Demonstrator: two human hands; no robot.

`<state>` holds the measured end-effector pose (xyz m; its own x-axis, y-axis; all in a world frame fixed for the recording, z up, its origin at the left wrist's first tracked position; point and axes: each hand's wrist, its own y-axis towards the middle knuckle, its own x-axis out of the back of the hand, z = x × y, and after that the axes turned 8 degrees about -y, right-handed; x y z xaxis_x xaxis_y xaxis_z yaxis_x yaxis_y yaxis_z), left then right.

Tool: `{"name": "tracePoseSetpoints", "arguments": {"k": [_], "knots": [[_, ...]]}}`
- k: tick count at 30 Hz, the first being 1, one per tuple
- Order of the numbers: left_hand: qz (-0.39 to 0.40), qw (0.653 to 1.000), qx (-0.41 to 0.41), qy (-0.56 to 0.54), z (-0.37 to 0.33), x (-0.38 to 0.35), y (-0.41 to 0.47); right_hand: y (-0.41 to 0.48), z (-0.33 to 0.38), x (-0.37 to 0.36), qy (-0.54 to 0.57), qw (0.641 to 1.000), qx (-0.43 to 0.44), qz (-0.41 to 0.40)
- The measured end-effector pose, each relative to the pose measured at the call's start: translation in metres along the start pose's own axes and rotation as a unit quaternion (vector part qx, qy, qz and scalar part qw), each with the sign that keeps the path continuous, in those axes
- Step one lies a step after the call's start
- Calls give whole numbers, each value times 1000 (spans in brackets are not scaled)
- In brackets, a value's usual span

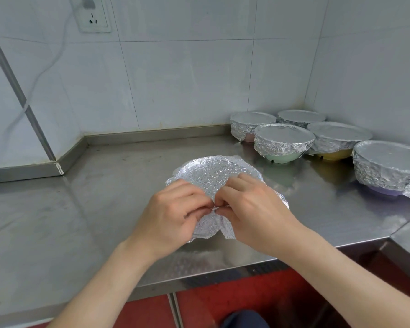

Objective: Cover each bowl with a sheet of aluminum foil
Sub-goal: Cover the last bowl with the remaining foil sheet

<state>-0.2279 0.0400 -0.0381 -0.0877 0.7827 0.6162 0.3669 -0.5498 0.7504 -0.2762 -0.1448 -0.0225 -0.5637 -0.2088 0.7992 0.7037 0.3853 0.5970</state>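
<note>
A crinkled, shiny sheet of aluminum foil lies at the centre of the frame on a brushed stainless-steel counter. It is moulded into a round, shallow dish shape, and what lies under it is hidden. Its near edge hangs in creased, ragged flaps.

Both hands meet at that near edge. The left hand is palm down with its fingers curled, and it pinches the foil between thumb and fingertips. The right hand, knuckles up, pinches the same fold just beside it. Both forearms are bare and enter from the bottom of the frame.

At the right of the frame five round bowls cluster together. Each is capped with a taut, flat foil top and a wrinkled foil skirt:
- a green bowl
- a yellow bowl
- a purple bowl
- a pink bowl
- a rear bowl, whose base is hidden

Pale glossy wall tiles rise behind the counter. A white socket sits at the upper left, and a red floor shows along the bottom.
</note>
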Motion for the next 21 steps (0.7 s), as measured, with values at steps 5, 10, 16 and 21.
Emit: {"name": "tracePoseSetpoints", "arguments": {"k": [5, 10, 16, 21], "knots": [[-15, 993, 99, -68, -6, 1, 6, 1, 7, 1, 4, 1000, -24, -5], [-32, 985, 135, -100, -5, 3, 6, 5, -12, 28, 147, 982, -95, 75], [-2, 986, 118, -117, -4, -3, 6, 4, -29, 36, 200, 960, -135, 142], [-27, 991, 87, -95, -1, -8, 4, 3, -25, 29, 179, 971, -104, 121]]}}
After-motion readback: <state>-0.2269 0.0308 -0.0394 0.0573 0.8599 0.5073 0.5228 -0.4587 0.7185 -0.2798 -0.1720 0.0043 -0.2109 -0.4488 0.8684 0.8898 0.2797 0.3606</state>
